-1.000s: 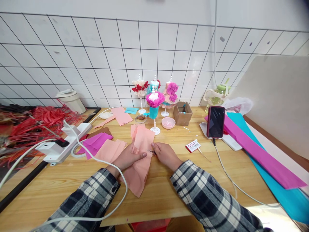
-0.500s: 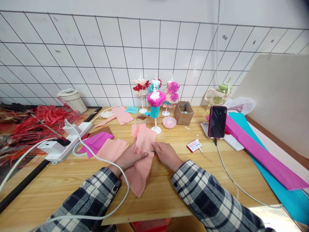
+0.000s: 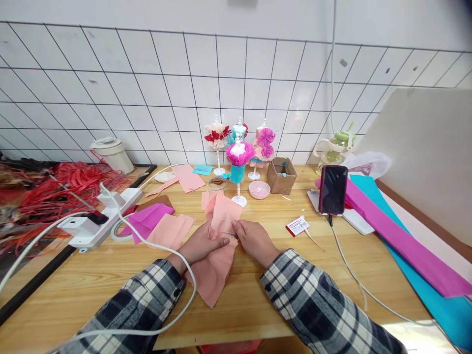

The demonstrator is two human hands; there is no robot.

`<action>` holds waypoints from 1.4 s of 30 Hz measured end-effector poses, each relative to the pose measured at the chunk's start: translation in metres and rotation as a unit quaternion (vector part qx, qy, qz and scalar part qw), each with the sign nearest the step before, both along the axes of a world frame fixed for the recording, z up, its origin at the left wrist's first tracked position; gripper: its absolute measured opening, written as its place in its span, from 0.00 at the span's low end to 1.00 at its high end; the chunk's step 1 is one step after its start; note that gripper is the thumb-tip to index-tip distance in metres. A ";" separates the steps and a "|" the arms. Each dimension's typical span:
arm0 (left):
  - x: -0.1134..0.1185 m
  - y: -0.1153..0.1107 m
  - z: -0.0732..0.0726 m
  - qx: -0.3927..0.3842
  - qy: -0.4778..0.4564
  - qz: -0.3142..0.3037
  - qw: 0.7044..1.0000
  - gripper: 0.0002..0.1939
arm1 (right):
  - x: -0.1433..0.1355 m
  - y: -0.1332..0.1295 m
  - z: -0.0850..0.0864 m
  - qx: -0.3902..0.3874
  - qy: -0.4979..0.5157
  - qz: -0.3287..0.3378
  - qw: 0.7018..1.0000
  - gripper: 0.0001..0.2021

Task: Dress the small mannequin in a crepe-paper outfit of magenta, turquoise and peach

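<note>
A peach crepe paper sheet [image 3: 216, 275] is pinched between the thumb and fingers of my left hand [image 3: 201, 242], its lower end hanging toward me. My right hand [image 3: 255, 241] is closed on small scissors [image 3: 232, 235], whose thin metal blades lie across the right edge of the paper. The scissors' handles are hidden in my fingers. Just beyond the paper stands a small white mannequin [image 3: 238, 169] wearing a magenta ruffle and a turquoise skirt. More peach paper [image 3: 173, 230] and folded magenta paper [image 3: 146, 221] lie left of my left hand.
Behind are several dressed mannequins [image 3: 217, 137], a pink bowl [image 3: 259, 190] and a cardboard box [image 3: 281, 176]. A white cable [image 3: 194, 290] loops over my left forearm from the power strip [image 3: 103, 221]. To the right are a phone [image 3: 333, 190] and long paper sheets [image 3: 405, 236].
The scissors have moved into the right edge of the peach paper, and the paper above them now tilts to the right. Both hands remain in nearly the same place; the view has shifted slightly.
</note>
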State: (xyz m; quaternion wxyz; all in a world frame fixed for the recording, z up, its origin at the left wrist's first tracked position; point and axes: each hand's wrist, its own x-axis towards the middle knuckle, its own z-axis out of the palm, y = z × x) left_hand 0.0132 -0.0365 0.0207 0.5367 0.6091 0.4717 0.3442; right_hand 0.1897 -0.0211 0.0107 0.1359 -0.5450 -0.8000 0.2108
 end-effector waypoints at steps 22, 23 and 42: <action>-0.003 0.005 -0.008 0.044 0.033 -0.003 0.998 0.32 | -0.003 0.000 -0.001 -0.015 0.006 -0.014 1.000 0.25; -0.003 0.005 -0.008 0.048 0.042 -0.002 0.998 0.31 | -0.003 0.000 -0.001 -0.015 0.006 -0.015 1.000 0.25; 0.000 0.004 -0.010 0.101 0.052 -0.028 0.993 0.30 | -0.004 0.000 -0.004 -0.007 0.022 -0.012 1.000 0.24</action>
